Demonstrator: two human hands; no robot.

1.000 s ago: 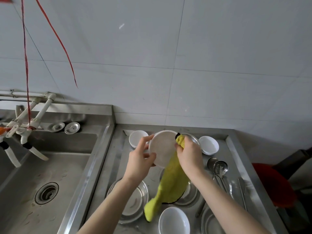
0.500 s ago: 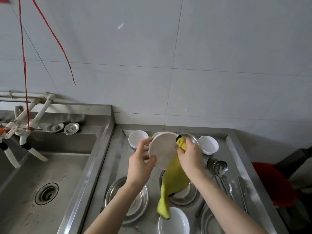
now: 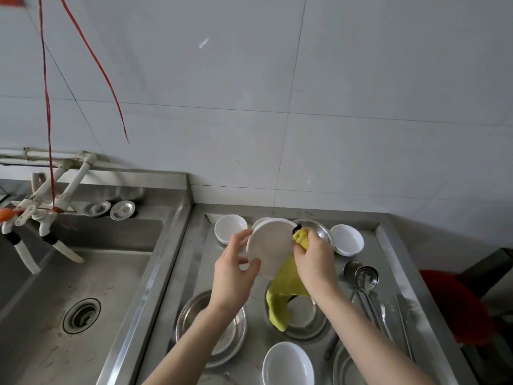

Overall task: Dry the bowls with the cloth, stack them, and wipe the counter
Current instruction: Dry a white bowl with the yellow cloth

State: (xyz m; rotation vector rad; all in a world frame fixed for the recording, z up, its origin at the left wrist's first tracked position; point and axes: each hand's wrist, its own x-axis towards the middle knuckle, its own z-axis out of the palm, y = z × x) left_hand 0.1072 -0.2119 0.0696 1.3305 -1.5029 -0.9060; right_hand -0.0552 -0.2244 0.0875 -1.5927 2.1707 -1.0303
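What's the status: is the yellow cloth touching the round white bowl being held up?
Touching. Head view: the right hand bunches the yellow cloth against the round white bowl at its rim, no gap; the left hand holds the opposite edge.

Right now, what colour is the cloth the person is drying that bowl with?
Yellow, with a dark trim at its edge. The cloth shows best in the head view, hanging from the right hand.

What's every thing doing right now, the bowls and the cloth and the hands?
Held white bowl, lifted off the counter, tipped on edge.
Yellow cloth, bunched at that bowl's rim, tail hanging down.
Left hand, gripping the held bowl's rim.
Right hand, gripping the cloth against the bowl.
Front white bowl, upright, empty.
Back-left white bowl, upright, empty.
Back-right white bowl, upright, empty.
Ladles, lying flat.
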